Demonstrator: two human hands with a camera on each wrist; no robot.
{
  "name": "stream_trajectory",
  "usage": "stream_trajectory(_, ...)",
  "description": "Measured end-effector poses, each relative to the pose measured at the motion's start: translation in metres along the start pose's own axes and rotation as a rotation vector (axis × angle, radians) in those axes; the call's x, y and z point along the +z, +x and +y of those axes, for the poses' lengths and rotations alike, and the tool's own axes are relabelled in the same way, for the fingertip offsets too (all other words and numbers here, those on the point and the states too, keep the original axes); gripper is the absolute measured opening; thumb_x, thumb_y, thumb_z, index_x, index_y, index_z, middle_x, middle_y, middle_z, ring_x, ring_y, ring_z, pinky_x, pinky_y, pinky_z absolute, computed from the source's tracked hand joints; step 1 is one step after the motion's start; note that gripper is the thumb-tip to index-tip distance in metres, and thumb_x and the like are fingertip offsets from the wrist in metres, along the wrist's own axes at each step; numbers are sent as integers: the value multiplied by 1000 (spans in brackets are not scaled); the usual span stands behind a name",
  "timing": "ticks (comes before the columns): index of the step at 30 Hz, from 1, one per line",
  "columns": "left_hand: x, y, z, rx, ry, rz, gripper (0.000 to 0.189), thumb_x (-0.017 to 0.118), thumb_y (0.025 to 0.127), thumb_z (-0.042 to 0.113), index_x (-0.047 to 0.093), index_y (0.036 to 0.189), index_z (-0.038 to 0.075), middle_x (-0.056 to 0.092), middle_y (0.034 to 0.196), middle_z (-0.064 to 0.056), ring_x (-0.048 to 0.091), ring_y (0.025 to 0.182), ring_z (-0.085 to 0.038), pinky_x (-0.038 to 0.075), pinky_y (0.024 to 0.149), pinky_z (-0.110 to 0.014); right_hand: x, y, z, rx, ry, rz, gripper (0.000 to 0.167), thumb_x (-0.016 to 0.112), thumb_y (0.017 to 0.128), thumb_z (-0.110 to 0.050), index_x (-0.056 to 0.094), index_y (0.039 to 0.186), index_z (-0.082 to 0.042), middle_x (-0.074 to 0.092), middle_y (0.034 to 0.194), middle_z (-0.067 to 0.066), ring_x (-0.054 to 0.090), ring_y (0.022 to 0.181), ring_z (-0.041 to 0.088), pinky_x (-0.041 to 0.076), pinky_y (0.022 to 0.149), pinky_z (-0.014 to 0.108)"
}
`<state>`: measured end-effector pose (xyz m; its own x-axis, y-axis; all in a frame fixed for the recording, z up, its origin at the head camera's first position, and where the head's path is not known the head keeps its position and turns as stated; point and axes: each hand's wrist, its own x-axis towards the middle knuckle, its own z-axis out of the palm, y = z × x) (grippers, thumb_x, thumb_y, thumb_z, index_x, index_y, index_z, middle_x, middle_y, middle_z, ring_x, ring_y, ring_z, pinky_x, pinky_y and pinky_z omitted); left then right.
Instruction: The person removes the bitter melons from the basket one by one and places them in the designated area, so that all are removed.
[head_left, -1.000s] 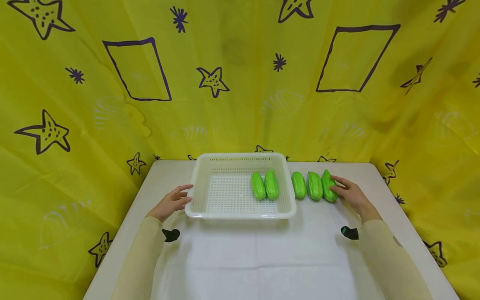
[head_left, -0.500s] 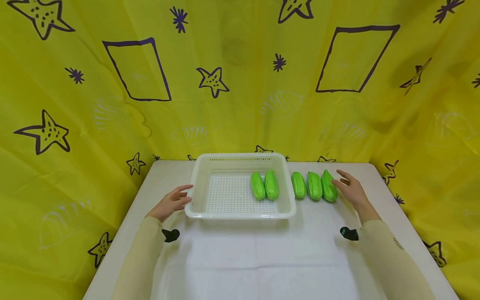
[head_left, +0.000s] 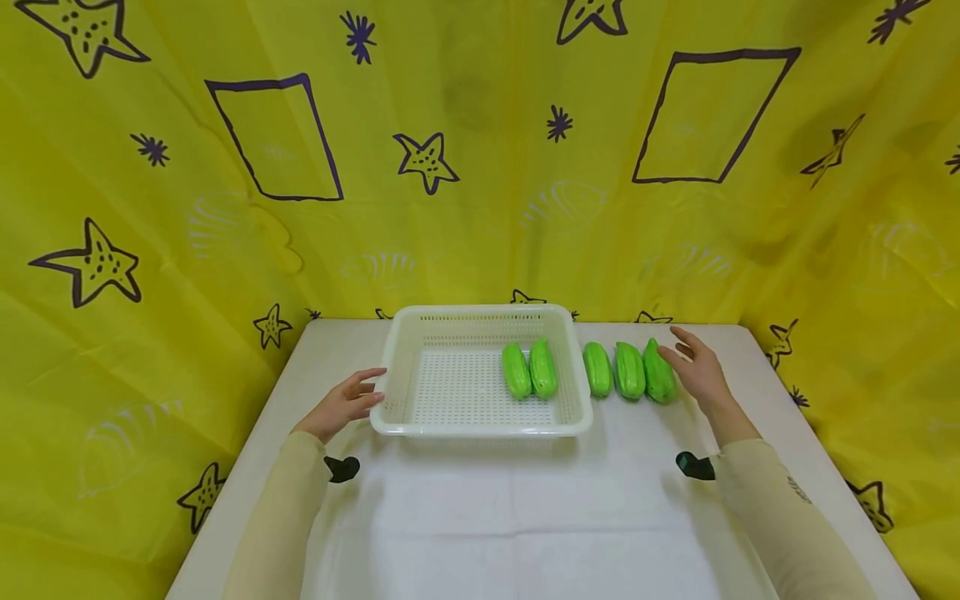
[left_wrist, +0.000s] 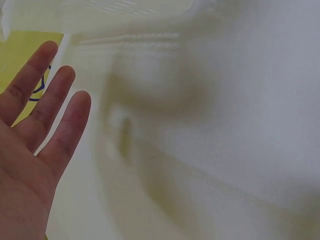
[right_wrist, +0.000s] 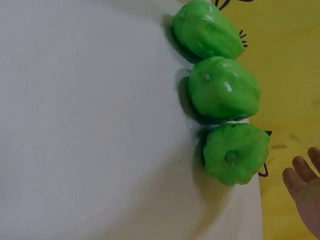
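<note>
A white plastic basket (head_left: 480,431) with perforated walls stands at the back of the table. Inside, on its right side, two glossy green ribbed gourds (head_left: 529,371) lie side by side. Three more of the same kind line up outside, right of the basket; the outermost gourd (head_left: 660,372) has a pointed far end. My left hand (head_left: 341,406) has its fingertips at the basket's left rim, with fingers extended in the left wrist view. Just right of the outermost gourd, my right hand (head_left: 703,375) holds nothing, its fingers loosely spread. In the right wrist view the middle gourd (right_wrist: 225,87) shows its stem end.
A white cloth covers the table (head_left: 510,508). A yellow curtain (head_left: 480,233) with dark star drawings surrounds its back and sides. Dark green straps (head_left: 696,466) with stubs sit at both sleeve cuffs.
My right hand has drawn off the outermost gourd, moving slightly right and up, and its fingers have come away from it. The left hand, basket and gourds hold their places.
</note>
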<state>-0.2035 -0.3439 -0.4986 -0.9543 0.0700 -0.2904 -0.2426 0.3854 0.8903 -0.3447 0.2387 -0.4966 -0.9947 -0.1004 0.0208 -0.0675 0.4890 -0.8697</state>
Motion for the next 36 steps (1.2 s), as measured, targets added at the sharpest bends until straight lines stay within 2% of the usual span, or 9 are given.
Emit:
stream_trajectory(6, 1, -1, 1, 4, -10, 3, 68, 67, 91, 43, 37, 150, 24, 35, 152, -20, 40, 134, -39, 39, 107, -53, 7, -2, -16, -26, 64, 39, 69, 55, 100, -33, 24, 153, -1, 20, 158, 25, 24, 140, 47, 24, 113, 58)
stream_trajectory(16, 2, -3, 2, 29, -20, 4, 66, 67, 93, 38, 38, 150, 22, 37, 149, -21, 44, 131, -39, 38, 107, -54, 19, -5, -37, -47, 126, -8, 74, 58, 99, -37, 22, 155, -3, 18, 159, 20, 23, 142, 43, 26, 112, 58)
stream_trajectory(26, 3, -3, 2, 23, -27, 4, 66, 67, 92, 39, 38, 149, 22, 35, 150, -22, 42, 132, -40, 37, 107, -55, 32, -9, -47, -63, 110, -64, 75, 58, 99, -35, 20, 155, -3, 22, 158, 20, 25, 142, 42, 27, 112, 58)
stream_trajectory(36, 3, -4, 3, 15, -21, 7, 66, 66, 93, 40, 37, 150, 23, 34, 151, -22, 41, 133, -40, 37, 108, -55, 40, -14, -68, -87, 105, -115, 76, 60, 97, -38, 22, 155, -6, 24, 158, 18, 27, 142, 39, 30, 111, 57)
